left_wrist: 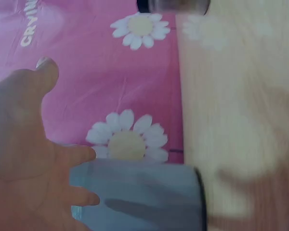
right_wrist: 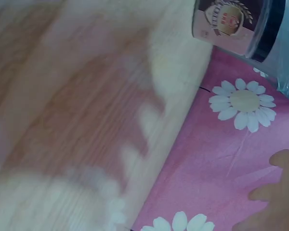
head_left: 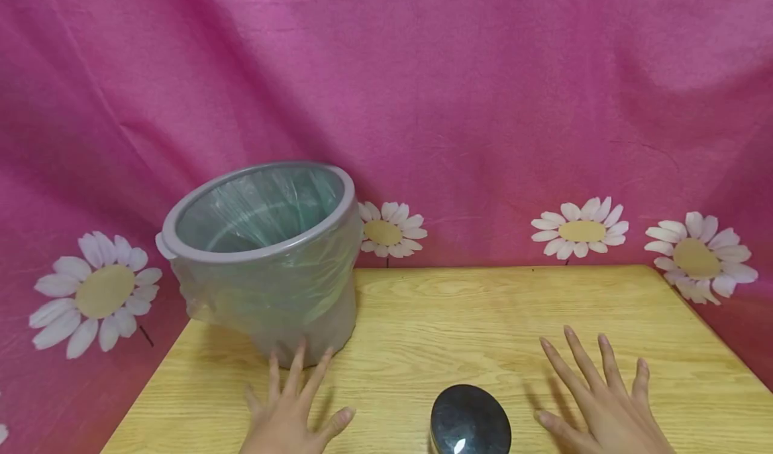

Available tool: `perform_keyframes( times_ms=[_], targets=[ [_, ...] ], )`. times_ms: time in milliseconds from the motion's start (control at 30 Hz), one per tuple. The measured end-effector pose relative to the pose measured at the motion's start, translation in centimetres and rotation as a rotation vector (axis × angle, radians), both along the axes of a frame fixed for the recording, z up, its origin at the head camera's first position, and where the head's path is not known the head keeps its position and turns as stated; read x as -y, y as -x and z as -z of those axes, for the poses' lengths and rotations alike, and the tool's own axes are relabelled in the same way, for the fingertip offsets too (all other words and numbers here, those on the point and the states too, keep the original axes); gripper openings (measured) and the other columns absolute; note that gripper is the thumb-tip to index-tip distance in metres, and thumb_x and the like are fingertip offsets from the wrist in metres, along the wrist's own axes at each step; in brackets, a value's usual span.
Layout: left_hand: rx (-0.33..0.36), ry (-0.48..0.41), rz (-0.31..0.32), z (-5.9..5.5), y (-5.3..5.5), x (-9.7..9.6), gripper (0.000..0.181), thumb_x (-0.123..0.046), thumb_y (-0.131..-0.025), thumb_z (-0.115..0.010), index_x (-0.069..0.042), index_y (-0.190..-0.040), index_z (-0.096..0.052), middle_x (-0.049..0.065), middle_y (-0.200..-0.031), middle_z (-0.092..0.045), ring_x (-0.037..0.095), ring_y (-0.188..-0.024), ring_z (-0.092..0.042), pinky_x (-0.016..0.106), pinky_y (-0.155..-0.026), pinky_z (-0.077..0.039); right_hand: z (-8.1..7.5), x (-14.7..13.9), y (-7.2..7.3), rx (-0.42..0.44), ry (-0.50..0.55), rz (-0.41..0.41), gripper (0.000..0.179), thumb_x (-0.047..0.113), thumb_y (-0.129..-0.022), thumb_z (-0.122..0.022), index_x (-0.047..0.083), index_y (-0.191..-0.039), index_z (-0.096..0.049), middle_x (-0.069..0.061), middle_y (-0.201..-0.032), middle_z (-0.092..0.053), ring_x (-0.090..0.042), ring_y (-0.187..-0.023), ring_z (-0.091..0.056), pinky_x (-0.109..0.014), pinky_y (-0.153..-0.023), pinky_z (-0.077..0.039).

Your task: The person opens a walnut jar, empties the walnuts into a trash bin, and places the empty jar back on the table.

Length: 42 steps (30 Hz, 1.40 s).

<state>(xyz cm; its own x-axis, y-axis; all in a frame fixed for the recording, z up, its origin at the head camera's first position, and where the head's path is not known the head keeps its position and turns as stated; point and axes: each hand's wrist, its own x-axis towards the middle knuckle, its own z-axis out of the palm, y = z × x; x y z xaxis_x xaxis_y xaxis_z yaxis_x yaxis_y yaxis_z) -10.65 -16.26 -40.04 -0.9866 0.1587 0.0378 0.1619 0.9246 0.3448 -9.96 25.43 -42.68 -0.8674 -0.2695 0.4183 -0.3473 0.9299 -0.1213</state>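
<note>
My left hand (head_left: 291, 414) is spread with straight fingers in front of the grey trash bin (head_left: 334, 313). Its fingertips overlap the bin's base in the head view; whether they touch it I cannot tell. A thin translucent greenish bag (head_left: 272, 290) lines the bin and folds down over its rim. Between my hands stands a jar with a round black lid (head_left: 471, 417); in the right wrist view the jar (right_wrist: 226, 21) shows a dark and pink label. To the right of it my right hand (head_left: 604, 400) is spread too, fingers straight, holding nothing.
The wood-grain table (head_left: 453, 326) carries the bin at the left and the jar at the front middle. Behind and at the sides hangs a pink cloth (head_left: 459, 119) printed with white daisies. Hand shadows fall on the tabletop.
</note>
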Motion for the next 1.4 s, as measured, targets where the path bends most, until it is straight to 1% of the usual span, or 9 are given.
perform_keyframes(
  times_ms=[200, 333, 400, 500, 700, 867, 967, 1133, 1400],
  targets=[
    [-0.056, -0.101, -0.07, -1.0, 0.2, 1.5, 0.069, -0.059, -0.095, -0.046, -0.016, -0.149, -0.039, 0.02, -0.153, -0.03, 0.055, -0.133, -0.027, 0.083, -0.09, -0.016, -0.8, 0.7, 0.6, 0.043, 0.082, -0.031, 0.083, 0.046, -0.086, -0.066, 0.027, -0.154, -0.022, -0.011, -0.158, -0.019, -0.045, -0.14, -0.016, -0.071, -0.101, 0.016],
    [-0.136, -0.183, -0.152, -1.5, 0.3, 2.4, 0.066, -0.057, -0.094, -0.05, -0.009, -0.138, -0.052, 0.017, -0.143, -0.045, 0.046, -0.128, -0.042, 0.07, -0.095, -0.033, -1.7, 1.5, 1.0, 0.15, 0.25, -0.103, 0.072, 0.036, -0.092, -0.065, 0.028, -0.152, -0.028, -0.012, -0.151, -0.033, -0.037, -0.133, -0.035, -0.067, -0.107, -0.013],
    [-0.19, -0.234, -0.183, -1.5, 0.5, 2.9, 0.059, -0.053, -0.093, -0.056, -0.007, -0.131, -0.057, 0.015, -0.137, -0.052, 0.043, -0.125, -0.047, 0.063, -0.095, -0.039, -2.2, 2.0, 1.2, 0.2, 0.319, -0.132, 0.068, 0.034, -0.093, -0.064, 0.029, -0.151, -0.03, -0.009, -0.149, -0.037, -0.033, -0.129, -0.041, -0.06, -0.102, -0.031],
    [-0.273, -0.309, -0.212, -1.2, 1.1, 3.9, 0.043, -0.037, -0.093, -0.064, -0.006, -0.122, -0.063, 0.014, -0.126, -0.06, 0.039, -0.118, -0.054, 0.057, -0.093, -0.044, -3.0, 2.7, 1.5, 0.223, 0.349, -0.132, 0.064, 0.036, -0.093, -0.064, 0.029, -0.149, -0.033, -0.003, -0.146, -0.042, -0.027, -0.128, -0.044, -0.046, -0.094, -0.043],
    [-0.351, -0.442, -0.346, -0.8, 2.0, 5.7, 0.025, -0.018, -0.091, -0.067, -0.003, -0.111, -0.068, 0.016, -0.107, -0.068, 0.032, -0.101, -0.063, 0.043, -0.086, -0.05, -4.2, 4.6, 3.3, 0.196, 0.414, -0.211, 0.057, 0.035, -0.091, -0.067, 0.021, -0.142, -0.046, 0.002, -0.137, -0.052, -0.021, -0.125, -0.05, -0.046, -0.093, -0.046],
    [-0.586, -0.55, -0.425, 0.2, 2.8, 7.1, 0.015, -0.002, -0.083, -0.071, -0.002, -0.097, -0.072, 0.013, -0.093, -0.072, -0.005, -0.084, -0.06, 0.009, -0.077, -0.042, -4.2, 6.0, 4.7, 0.207, 0.483, -0.295, 0.054, 0.03, -0.091, -0.067, 0.013, -0.139, -0.049, -0.004, -0.134, -0.055, -0.026, -0.121, -0.053, -0.047, -0.093, -0.047],
    [-0.64, -0.633, -0.424, 0.6, 3.2, 7.8, 0.018, 0.005, -0.081, -0.068, 0.0, -0.098, -0.071, 0.002, -0.091, -0.071, -0.018, -0.082, -0.053, 0.004, -0.076, -0.041, -4.0, 6.5, 5.3, 0.229, 0.506, -0.318, 0.053, 0.028, -0.092, -0.067, 0.01, -0.138, -0.049, -0.007, -0.134, -0.055, -0.029, -0.118, -0.055, -0.047, -0.092, -0.048],
    [-0.651, -0.812, -0.478, 0.6, 4.1, 8.5, 0.022, 0.004, -0.087, -0.062, 0.002, -0.109, -0.065, -0.025, -0.092, -0.062, -0.014, -0.084, -0.058, 0.005, -0.074, -0.044, -4.0, 7.4, 6.1, 0.264, 0.545, -0.349, 0.054, 0.029, -0.092, -0.067, 0.009, -0.138, -0.049, -0.007, -0.133, -0.056, -0.028, -0.117, -0.056, -0.045, -0.092, -0.048],
    [-0.625, -1.25, -0.469, -0.2, 5.7, 10.0, 0.025, 0.006, -0.092, -0.05, -0.004, -0.114, -0.057, -0.012, -0.1, -0.067, -0.001, -0.086, -0.066, 0.01, -0.07, -0.049, -4.7, 9.3, 7.6, 0.344, 0.572, -0.44, 0.056, 0.031, -0.091, -0.068, 0.006, -0.138, -0.048, -0.009, -0.134, -0.055, -0.027, -0.117, -0.057, -0.046, -0.094, -0.047]
  ],
)
